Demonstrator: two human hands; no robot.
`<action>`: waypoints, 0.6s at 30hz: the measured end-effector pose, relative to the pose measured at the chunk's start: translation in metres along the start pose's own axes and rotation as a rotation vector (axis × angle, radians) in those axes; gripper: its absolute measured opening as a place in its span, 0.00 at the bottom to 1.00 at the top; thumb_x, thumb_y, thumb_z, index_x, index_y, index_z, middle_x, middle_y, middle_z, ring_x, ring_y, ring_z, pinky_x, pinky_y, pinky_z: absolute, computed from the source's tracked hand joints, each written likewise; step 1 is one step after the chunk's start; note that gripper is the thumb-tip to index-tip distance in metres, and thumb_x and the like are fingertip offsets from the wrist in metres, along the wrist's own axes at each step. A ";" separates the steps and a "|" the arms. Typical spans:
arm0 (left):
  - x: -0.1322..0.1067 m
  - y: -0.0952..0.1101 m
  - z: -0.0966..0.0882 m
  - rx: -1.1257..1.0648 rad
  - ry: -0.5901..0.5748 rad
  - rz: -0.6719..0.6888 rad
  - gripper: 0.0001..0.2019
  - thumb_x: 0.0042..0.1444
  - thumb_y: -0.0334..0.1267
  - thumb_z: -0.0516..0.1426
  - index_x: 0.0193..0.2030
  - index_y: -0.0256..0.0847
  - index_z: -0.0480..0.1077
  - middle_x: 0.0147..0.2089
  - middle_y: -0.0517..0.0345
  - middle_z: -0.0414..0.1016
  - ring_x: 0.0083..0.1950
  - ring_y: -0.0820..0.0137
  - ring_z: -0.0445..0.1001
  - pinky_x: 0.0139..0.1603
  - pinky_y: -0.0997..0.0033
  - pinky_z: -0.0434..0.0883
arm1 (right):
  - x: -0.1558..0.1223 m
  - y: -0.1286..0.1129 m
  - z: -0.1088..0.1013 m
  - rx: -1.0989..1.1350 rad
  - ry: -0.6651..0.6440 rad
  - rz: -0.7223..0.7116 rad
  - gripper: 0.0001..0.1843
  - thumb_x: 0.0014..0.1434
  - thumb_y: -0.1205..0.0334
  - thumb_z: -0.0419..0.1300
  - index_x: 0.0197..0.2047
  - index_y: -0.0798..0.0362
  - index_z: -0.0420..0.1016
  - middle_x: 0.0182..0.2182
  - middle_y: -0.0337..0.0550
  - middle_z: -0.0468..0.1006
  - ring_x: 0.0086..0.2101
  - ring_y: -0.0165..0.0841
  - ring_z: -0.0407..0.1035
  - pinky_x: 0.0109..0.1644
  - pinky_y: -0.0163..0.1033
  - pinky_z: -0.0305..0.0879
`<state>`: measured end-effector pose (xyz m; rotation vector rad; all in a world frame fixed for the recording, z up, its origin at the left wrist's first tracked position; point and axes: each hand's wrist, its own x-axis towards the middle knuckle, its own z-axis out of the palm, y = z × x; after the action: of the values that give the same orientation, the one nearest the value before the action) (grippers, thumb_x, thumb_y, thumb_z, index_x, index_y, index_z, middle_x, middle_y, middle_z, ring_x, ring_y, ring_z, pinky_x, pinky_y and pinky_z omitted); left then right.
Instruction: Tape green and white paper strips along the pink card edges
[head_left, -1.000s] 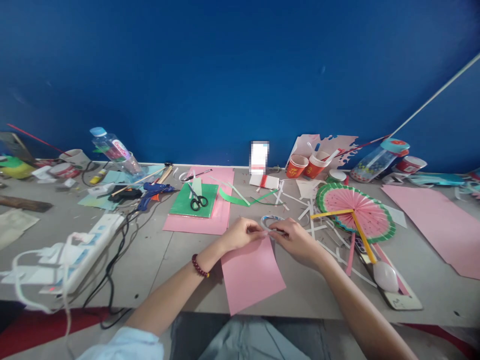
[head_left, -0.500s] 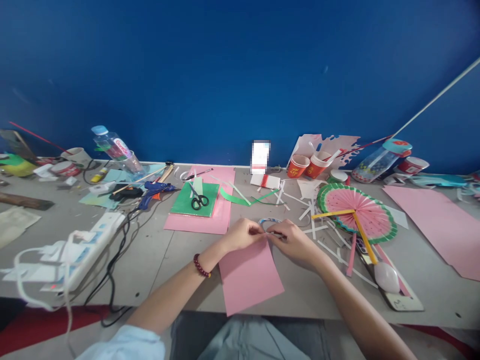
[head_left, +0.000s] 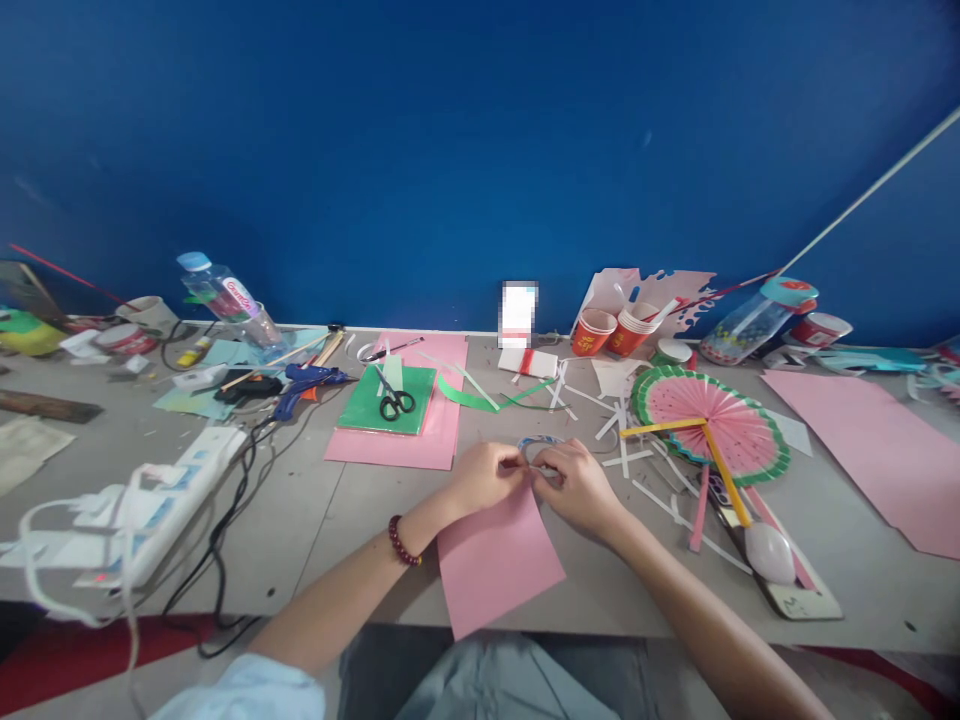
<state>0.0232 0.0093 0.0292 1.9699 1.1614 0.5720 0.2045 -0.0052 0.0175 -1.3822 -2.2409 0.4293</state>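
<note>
A sheet of pink paper (head_left: 499,565) lies in front of me, its near corner reaching the table's front edge. My left hand (head_left: 486,478) pinches the far edge of the sheet near its top right corner, fingers closed. Right beside it, my right hand (head_left: 574,482) is closed in a pinch at that same corner, the fingertips of both hands almost touching. Just behind the hands shows part of a roll of tape (head_left: 538,440), mostly hidden by them.
Scissors (head_left: 397,403) rest on a green paper pack (head_left: 360,405) to the left, near a blue glue gun (head_left: 304,388). A power strip (head_left: 176,510) with cables stands at far left. On the right lie a watermelon paper fan (head_left: 739,440), paper strips (head_left: 626,460) and red cups (head_left: 595,335).
Both hands stay at the paper's corner; the right hand has shifted slightly left, closer to the left one. The whole view has moved very slightly.
</note>
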 end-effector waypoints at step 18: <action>-0.005 -0.005 0.010 0.220 0.094 0.250 0.06 0.59 0.33 0.54 0.36 0.41 0.72 0.36 0.57 0.77 0.39 0.67 0.74 0.40 0.71 0.66 | -0.002 -0.008 0.005 0.149 0.087 0.211 0.07 0.47 0.63 0.51 0.20 0.51 0.59 0.19 0.36 0.68 0.25 0.31 0.62 0.38 0.37 0.54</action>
<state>0.0253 0.0028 0.0188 2.3189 1.0795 0.6965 0.1970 -0.0108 0.0168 -1.5328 -1.9593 0.5835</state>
